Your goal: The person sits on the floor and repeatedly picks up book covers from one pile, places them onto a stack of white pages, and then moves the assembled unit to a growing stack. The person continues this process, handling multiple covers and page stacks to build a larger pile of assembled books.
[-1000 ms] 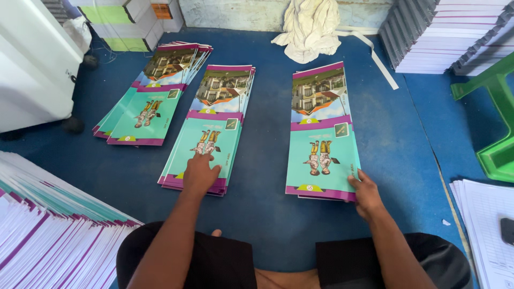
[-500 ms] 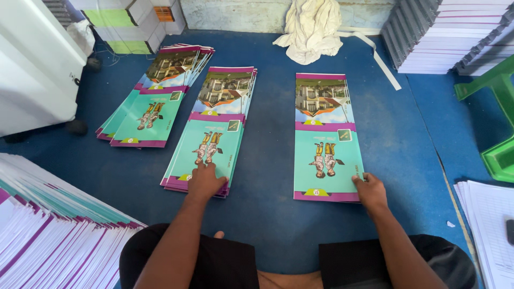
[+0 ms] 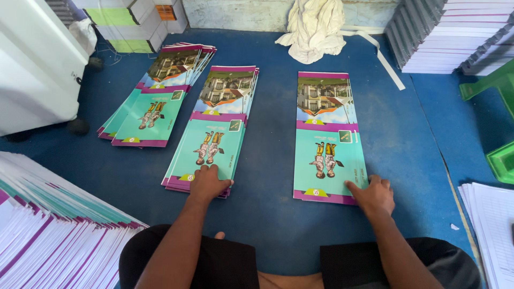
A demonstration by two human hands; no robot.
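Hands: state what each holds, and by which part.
Nothing is held. Left hand presses the middle cover stack's near edge; right hand rests on the right stack's near corner.

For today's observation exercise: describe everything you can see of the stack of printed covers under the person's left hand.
The middle stack of printed covers lies flat on the blue floor, slightly fanned. The glossy paper sheets are teal nearer the person and carry a building photo farther away, with purple bands. The left hand presses on its near edge.

Both bare arms reached forward and downward from the seated body. The left hand (image 3: 208, 183) lay palm down, fingers spread flat. The right hand (image 3: 373, 194) rested lower, fingers extended forward, wrist slightly bent.
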